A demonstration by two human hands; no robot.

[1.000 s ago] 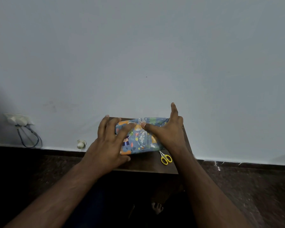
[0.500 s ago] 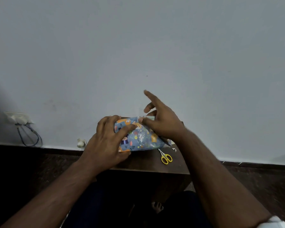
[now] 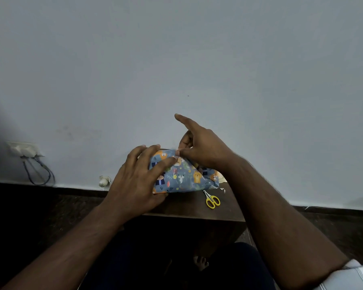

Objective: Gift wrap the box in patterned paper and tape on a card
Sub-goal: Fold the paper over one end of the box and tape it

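Hiding box (image 3: 182, 176) end, left hand (image 3: 134, 181) presses; right hand (image 3: 203, 147) grip unclear.

We see box (image 3: 177, 182) wrapped in blue paper (image 3: 187, 174) printed with orange and grey cartoon animals; lies lengthwise on brown table (image 3: 189, 210), paper crumpled at right end.

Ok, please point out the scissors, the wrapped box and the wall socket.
scissors (image 3: 210, 197), head view, on the yellow handle.
wrapped box (image 3: 182, 178), head view, on its patterned top.
wall socket (image 3: 24, 149), head view, on the white plate.
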